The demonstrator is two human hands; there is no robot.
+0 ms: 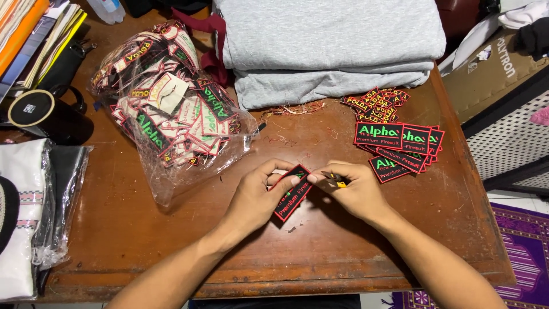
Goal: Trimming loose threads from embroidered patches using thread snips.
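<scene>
The black rectangular embroidered patch with a red border and green lettering (292,192) is held tilted just above the middle of the wooden bench (143,229), towards its near edge, pinched at its upper end between the fingers of the left hand (258,197) and steadied by the fingertips of the right hand (353,191). The two hands are drawn close together, and a small yellow-handled thread cutter (335,179) is gripped in the right one; whether its blades are parted cannot be told. Since the cutter's tip sits just beside the left fingertips, a slip could nick a finger or cut into the red border stitching instead of a loose thread. Open room is limited: the clear plastic bag stuffed with patches (171,103) lies near on the left, and the fanned stack of matching black patches (400,146) lies near on the right, so a wide sweep of the right elbow could scatter that stack towards the bench's right edge. The folded grey cloth pile (326,46) fills the far edge, and the black mug (48,117) stands near the left edge, well apart from the hands. Bare wood is left only along the near edge, where loose thread scraps (291,109) could also be brushed off.
</scene>
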